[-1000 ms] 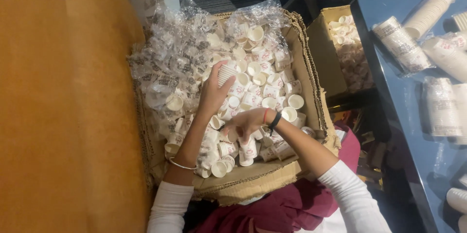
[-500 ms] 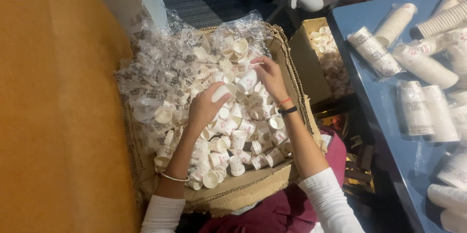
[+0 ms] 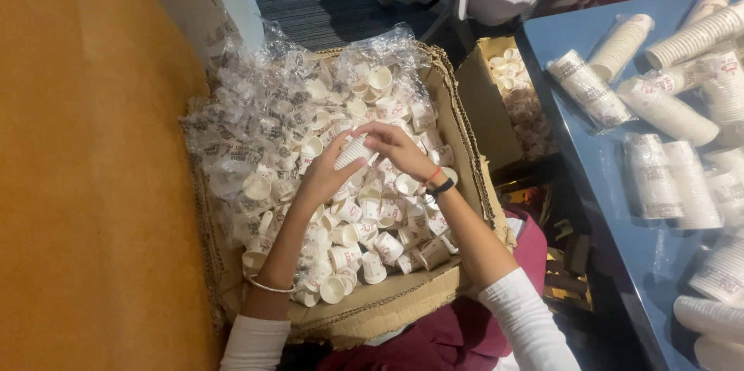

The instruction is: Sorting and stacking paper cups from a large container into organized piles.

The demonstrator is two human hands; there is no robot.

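Over cardboard box (image 3: 465, 119): left hand (image 3: 322, 177), right hand (image 3: 395, 146) meet, both grips seemingly pinching paper cup (image 3: 354, 151).

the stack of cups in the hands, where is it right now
In the head view the short stack of paper cups sits mid-frame, held between the left hand and right hand, above the loose cups filling the open cardboard box.

To my right stands a blue table (image 3: 612, 185) with wrapped cup sleeves (image 3: 666, 111). A smaller box (image 3: 496, 100) beside it holds, I think, more cups
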